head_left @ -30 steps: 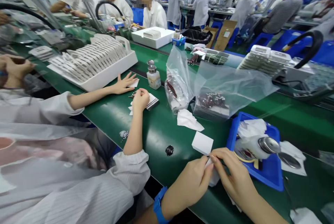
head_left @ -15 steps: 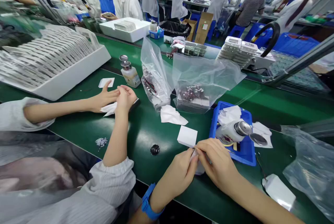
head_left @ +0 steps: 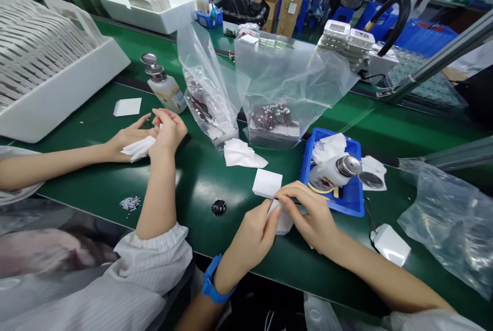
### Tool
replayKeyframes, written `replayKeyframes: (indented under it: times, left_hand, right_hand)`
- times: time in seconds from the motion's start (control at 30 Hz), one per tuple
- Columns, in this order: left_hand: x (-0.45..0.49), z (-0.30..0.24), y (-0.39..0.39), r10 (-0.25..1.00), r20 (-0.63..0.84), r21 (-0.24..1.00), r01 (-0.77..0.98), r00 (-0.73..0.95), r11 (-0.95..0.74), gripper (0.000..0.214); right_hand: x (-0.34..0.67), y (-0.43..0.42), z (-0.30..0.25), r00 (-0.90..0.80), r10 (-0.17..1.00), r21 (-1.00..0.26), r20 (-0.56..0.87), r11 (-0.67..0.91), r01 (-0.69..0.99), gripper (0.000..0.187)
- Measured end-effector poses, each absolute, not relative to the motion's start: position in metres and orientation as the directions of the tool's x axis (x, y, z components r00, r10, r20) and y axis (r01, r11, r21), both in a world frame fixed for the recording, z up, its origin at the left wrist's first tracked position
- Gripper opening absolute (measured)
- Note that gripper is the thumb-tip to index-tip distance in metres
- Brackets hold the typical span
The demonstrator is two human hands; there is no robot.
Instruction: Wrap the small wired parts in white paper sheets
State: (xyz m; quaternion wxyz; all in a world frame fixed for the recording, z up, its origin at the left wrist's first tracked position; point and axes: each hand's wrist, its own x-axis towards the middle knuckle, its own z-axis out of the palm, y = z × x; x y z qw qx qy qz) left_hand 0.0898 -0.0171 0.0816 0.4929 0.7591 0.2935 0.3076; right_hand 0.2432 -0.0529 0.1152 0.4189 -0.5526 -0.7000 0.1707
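My left hand and my right hand meet over the green belt, both pinched on a small white piece between them. A blue band circles my left wrist. A white square pad lies just beyond my fingers. A small black lump rests on the belt to the left of my left hand. A blue tray with a white dispenser bottle and crumpled wipes stands right of my right hand.
A co-worker's two hands at my left hold a white wipe. Two clear bags of small parts, a pump bottle, a crumpled wipe and a big white tray stand beyond. Another plastic bag lies at right.
The view has swung down and to the right, so everything has slid left and up in frame. My hands stay pinched on the white piece. The co-worker's hands have come together on a wipe.
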Motion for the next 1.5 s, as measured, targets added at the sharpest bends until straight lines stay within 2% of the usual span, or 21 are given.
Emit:
replayKeyframes:
  times: [0.17, 0.37, 0.53, 0.67, 0.93, 1.03, 1.27, 1.37, 1.5]
  left_hand:
    - [0.088, 0.084, -0.016, 0.743, 0.151, 0.944, 0.127, 0.652, -0.304, 0.022]
    - [0.086, 0.086, -0.017, 0.737, 0.195, 0.916, 0.148, 0.647, -0.373, 0.018]
    - [0.087, 0.086, -0.019, 0.723, 0.284, 0.857, 0.172, 0.63, -0.486, 0.019]
    - [0.089, 0.085, -0.02, 0.72, 0.338, 0.818, 0.189, 0.606, -0.543, 0.017]
    - [0.088, 0.088, -0.022, 0.761, 0.255, 0.856, 0.227, 0.596, -0.465, 0.02]
    - [0.086, 0.088, -0.022, 0.756, 0.263, 0.837, 0.249, 0.599, -0.488, 0.019]
    - [0.091, 0.085, -0.026, 0.74, 0.383, 0.737, 0.299, 0.553, -0.606, 0.021]
    - [0.093, 0.084, -0.027, 0.743, 0.383, 0.732, 0.311, 0.549, -0.606, 0.021]
    - [0.091, 0.084, -0.025, 0.77, 0.313, 0.801, 0.281, 0.557, -0.529, 0.023]
  right_hand:
    - [0.247, -0.051, 0.118, -0.058, 0.917, -0.729, 0.395, 0.351, 0.588, 0.012]
    - [0.25, -0.052, 0.121, -0.156, 0.896, -0.626, 0.416, 0.406, 0.666, 0.012]
    - [0.244, -0.055, 0.117, -0.155, 0.874, -0.56, 0.46, 0.421, 0.714, 0.013]
    - [0.239, -0.058, 0.108, -0.098, 0.874, -0.584, 0.475, 0.397, 0.708, 0.015]
    - [0.237, -0.054, 0.112, -0.017, 0.896, -0.708, 0.444, 0.362, 0.606, 0.014]
    - [0.238, -0.053, 0.114, -0.034, 0.89, -0.696, 0.454, 0.378, 0.611, 0.014]
    - [0.237, -0.056, 0.107, -0.076, 0.866, -0.587, 0.493, 0.396, 0.706, 0.017]
    - [0.235, -0.056, 0.104, -0.042, 0.866, -0.605, 0.498, 0.382, 0.699, 0.016]
    - [0.235, -0.055, 0.101, -0.009, 0.879, -0.674, 0.477, 0.373, 0.637, 0.015]
